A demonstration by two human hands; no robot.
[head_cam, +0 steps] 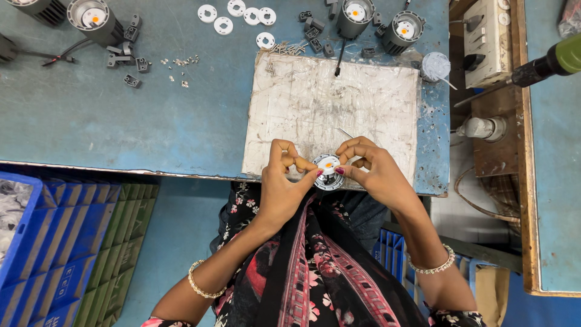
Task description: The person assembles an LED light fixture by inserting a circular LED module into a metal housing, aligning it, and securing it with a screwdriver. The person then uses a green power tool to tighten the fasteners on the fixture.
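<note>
Head view looks straight down on a worn blue-painted metal workbench (121, 121), whose near edge runs just above the person's lap; a scuffed whitish rectangular work board (339, 103) lies on it, reaching that edge. Both hands meet at the board's near edge, with open bench to the left and bare board beyond the knuckles (the far rim is crowded with parts). The left hand (283, 181) and right hand (369, 166) pinch, from either side, a small round grey metal lamp housing with a white disc and orange centre (328, 169); thumbs and forefingers are closed on its rim, the other fingers curled loosely. Farther off lie white plastic rings (236, 15), small dark grey brackets (130, 57) and grey finned cylindrical lamp bodies (378, 21).
</note>
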